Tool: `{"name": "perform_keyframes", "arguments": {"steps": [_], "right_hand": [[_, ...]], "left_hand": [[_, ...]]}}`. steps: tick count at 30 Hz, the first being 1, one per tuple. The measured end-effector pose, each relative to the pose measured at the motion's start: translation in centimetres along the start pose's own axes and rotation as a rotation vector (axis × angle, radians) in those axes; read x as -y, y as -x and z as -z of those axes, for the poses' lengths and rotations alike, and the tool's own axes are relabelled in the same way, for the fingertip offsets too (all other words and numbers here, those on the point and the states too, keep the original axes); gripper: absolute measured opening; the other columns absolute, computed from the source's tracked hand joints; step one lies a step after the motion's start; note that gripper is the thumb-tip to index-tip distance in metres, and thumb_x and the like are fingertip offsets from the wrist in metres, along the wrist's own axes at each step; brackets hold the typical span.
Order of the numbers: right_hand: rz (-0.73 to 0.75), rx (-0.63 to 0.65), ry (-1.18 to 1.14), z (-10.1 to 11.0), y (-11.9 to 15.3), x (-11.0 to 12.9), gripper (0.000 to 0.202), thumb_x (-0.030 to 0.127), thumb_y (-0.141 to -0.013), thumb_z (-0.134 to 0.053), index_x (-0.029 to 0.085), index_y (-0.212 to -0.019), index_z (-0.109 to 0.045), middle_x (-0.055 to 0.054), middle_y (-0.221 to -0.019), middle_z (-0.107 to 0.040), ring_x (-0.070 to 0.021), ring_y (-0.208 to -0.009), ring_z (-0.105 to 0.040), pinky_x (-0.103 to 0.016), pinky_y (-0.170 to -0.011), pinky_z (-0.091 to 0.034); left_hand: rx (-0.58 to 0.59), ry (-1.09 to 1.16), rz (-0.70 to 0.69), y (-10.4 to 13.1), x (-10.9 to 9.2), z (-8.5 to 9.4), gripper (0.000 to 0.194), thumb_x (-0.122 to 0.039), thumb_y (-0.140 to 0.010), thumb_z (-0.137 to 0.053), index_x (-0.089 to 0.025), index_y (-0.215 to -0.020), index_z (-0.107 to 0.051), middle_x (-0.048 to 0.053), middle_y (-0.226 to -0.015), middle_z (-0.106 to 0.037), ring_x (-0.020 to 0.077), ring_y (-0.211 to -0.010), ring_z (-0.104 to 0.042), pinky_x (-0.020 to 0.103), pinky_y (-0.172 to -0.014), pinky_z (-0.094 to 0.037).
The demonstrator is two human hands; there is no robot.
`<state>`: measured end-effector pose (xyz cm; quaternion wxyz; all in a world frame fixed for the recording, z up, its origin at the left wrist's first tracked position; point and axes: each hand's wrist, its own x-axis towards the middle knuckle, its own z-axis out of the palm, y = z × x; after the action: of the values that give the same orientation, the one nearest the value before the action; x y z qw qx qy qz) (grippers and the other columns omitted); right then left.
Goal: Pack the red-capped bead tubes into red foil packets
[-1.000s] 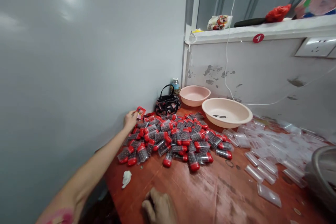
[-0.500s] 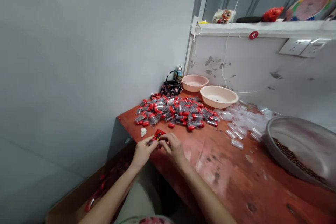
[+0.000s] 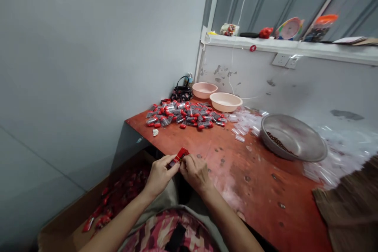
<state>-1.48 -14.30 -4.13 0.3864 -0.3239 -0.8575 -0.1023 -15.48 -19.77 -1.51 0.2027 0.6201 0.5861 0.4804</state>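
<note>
Between my hands, over the table's near edge, is a small red-wrapped packet [image 3: 181, 153] with a thin yellow line across it. My left hand [image 3: 161, 175] is closed on its left side, thumb and fingers pinching it. My right hand [image 3: 195, 171] has its fingers bent at the packet's right side; the fingertips partly hide it. Farther back on the red table [image 3: 230, 173] lies a pile of small clear containers with red caps [image 3: 189, 114], filled with something dark.
A metal basin [image 3: 292, 138] with brown beads stands right, among clear empty tubes [image 3: 240, 128]. Two plastic basins [image 3: 226, 102] and a black handbag [image 3: 181, 93] are at the back. Below left, a cardboard box [image 3: 59, 230] holds red-wrapped pieces. Brown sheeting [image 3: 348, 201] lies far right.
The view has swung right and down, showing more of the table, metal basin and shelf. Both hands still hold the red packet, with my right fingers now drawn in closer around it.
</note>
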Motion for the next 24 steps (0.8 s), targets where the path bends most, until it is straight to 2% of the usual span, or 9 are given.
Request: {"name": "perform_keyframes", "arguments": {"steps": [5, 8, 11, 17, 24], "right_hand": [[-0.148, -0.075, 0.213, 3.5, 2.9, -0.4, 0.018, 0.017, -0.083, -0.040, 0.018, -0.069, -0.050, -0.001, -0.058, -0.052, -0.0128, -0.054, -0.050, -0.024, -0.050, -0.032], [-0.297, -0.135, 0.310, 6.2, 5.7, -0.6, 0.017, 0.016, -0.082, -0.042, 0.018, -0.067, -0.049, 0.000, -0.055, -0.050, -0.0124, -0.051, -0.049, -0.024, -0.049, -0.032], [-0.451, -0.161, 0.400, 7.9, 8.7, -0.3, 0.018, 0.015, -0.081, -0.042, 0.019, -0.064, -0.048, 0.000, -0.054, -0.049, -0.0120, -0.049, -0.047, -0.024, -0.049, -0.032], [-0.692, -0.157, 0.397, 8.7, 12.4, 1.1, 0.016, 0.017, -0.082, -0.042, 0.018, -0.067, -0.048, -0.001, -0.058, -0.052, -0.0124, -0.052, -0.050, -0.023, -0.050, -0.036], [-0.881, -0.111, 0.224, 8.0, 12.8, 2.9, 0.017, 0.019, -0.081, -0.042, 0.018, -0.065, -0.048, 0.000, -0.058, -0.050, -0.0115, -0.052, -0.050, -0.021, -0.054, -0.040]], "left_hand": [[0.181, 0.155, 0.018, 1.6, -1.6, -2.2, 0.025, -0.029, -0.076, -0.053, -0.020, -0.094, -0.067, 0.001, -0.078, -0.067, 0.0160, -0.068, -0.058, 0.023, -0.062, -0.042], [0.340, 0.141, -0.068, 2.5, -3.1, -3.7, 0.021, -0.027, -0.075, -0.053, -0.021, -0.088, -0.068, 0.000, -0.074, -0.066, 0.0157, -0.065, -0.056, 0.023, -0.060, -0.041], [0.494, 0.136, -0.156, 3.4, -4.3, -5.2, 0.018, -0.024, -0.077, -0.051, -0.021, -0.083, -0.067, 0.001, -0.069, -0.063, 0.0149, -0.061, -0.054, 0.023, -0.058, -0.039], [0.719, 0.190, -0.235, 4.1, -4.3, -6.3, 0.023, -0.027, -0.081, -0.046, -0.022, -0.091, -0.066, 0.002, -0.072, -0.061, 0.0155, -0.065, -0.054, 0.024, -0.061, -0.038], [0.845, 0.223, -0.189, 4.0, -3.0, -5.6, 0.023, -0.030, -0.081, -0.045, -0.025, -0.084, -0.067, 0.003, -0.067, -0.060, 0.0164, -0.061, -0.053, 0.024, -0.057, -0.039]]}}
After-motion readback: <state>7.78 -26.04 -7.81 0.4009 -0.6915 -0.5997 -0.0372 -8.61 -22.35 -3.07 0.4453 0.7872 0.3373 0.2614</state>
